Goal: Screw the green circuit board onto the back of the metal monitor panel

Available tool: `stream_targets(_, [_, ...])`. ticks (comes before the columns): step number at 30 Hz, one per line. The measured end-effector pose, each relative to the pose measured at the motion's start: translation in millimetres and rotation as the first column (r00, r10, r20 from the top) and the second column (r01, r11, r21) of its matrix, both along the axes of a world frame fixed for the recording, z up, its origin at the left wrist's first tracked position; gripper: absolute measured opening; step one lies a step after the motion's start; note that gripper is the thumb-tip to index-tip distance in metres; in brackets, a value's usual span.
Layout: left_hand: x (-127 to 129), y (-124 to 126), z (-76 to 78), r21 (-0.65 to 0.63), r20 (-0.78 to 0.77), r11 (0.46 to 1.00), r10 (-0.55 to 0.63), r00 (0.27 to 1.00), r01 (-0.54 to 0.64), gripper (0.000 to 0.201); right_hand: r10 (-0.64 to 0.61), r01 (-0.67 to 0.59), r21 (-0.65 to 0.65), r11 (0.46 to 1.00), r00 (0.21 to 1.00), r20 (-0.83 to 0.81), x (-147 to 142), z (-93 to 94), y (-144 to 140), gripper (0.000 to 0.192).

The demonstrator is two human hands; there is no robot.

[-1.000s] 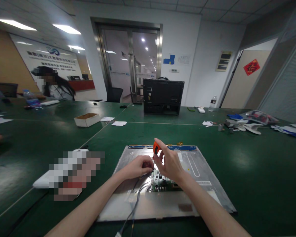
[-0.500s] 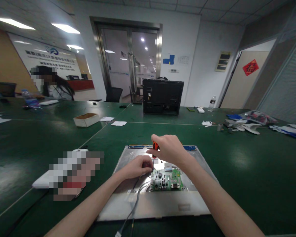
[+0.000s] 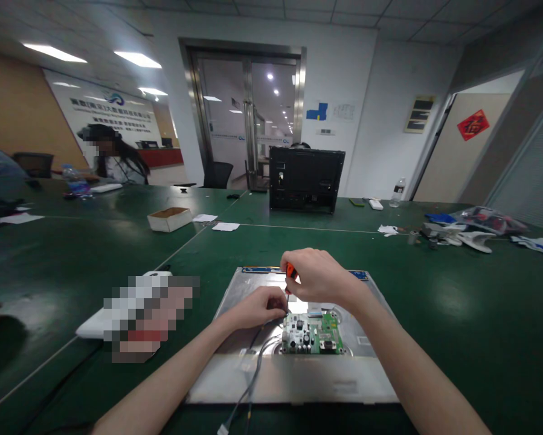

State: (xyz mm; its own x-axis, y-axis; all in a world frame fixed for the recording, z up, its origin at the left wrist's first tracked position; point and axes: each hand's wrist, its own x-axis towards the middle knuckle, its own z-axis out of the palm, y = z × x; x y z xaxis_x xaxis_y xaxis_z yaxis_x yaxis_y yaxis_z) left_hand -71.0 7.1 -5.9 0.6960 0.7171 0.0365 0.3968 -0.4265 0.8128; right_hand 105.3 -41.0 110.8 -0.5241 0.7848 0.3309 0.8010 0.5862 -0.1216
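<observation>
Since a second ago the right hand has been turned over, from palm-open beside the orange handle to a closed fist wrapped over the top of the screwdriver, and more of the circuit board is uncovered beneath it. The screwdriver is held upright, its thin shaft pointing down at the board's upper left corner, where the left hand is closed in a pinch around the tip; whether a screw is pinched there cannot be told. The board is seated on the metal panel, toward the panel's near middle, and grey cables are trailed off the panel's near edge from the board's left side. The board is judged light, stiff and fragile, best gripped by its bare edges and not by the small components; the panel is judged thin, rigid and sharp-edged, to be lifted by two opposite sides. The screwdriver's moulded handle is judged to give a sure grip. Beyond the panel a black monitor housing is stood upright, and to the panel's far left a small open box is set. Writing on the board cannot be read; Chinese characters on the far wall sign are too small to make out.
</observation>
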Motion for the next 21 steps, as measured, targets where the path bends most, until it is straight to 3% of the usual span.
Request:
stream_targets(4, [1, -1, 3.7, 0.004, -0.002, 1.0, 0.001, 1.0, -0.001, 0.007, -0.095, 0.091, 0.058, 0.994, 0.992, 0.086, 1, 1.7, 4, 0.011])
stream_targets(10, [2, -5, 7.8, 0.003, -0.013, 1.0, 0.01, 1.0, -0.01, 0.007, -0.222, 0.2, 0.121, 0.972, 0.954, 0.201, -6, 3.0, 5, 0.044])
stream_targets(13, [2, -5, 7.3, 0.011, -0.013, 1.0, 0.014, 1.0, -0.014, 0.007, -0.192, 0.176, 0.1, 0.979, 0.963, 0.189, -6, 3.6, 3, 0.042])
stream_targets(18, [1, -3, 3.7, 0.011, -0.01, 1.0, 0.014, 1.0, -0.014, 0.008, 0.004, -0.004, -0.013, 1.0, 0.998, 0.062, 2, 4.6, 0, 0.014])
stream_targets(21, [1, -3, 3.2, 0.012, -0.003, 1.0, 0.008, 1.0, -0.008, 0.01, 0.032, -0.028, -0.069, 0.997, 0.998, 0.048, 5, 5.5, 0, 0.019])
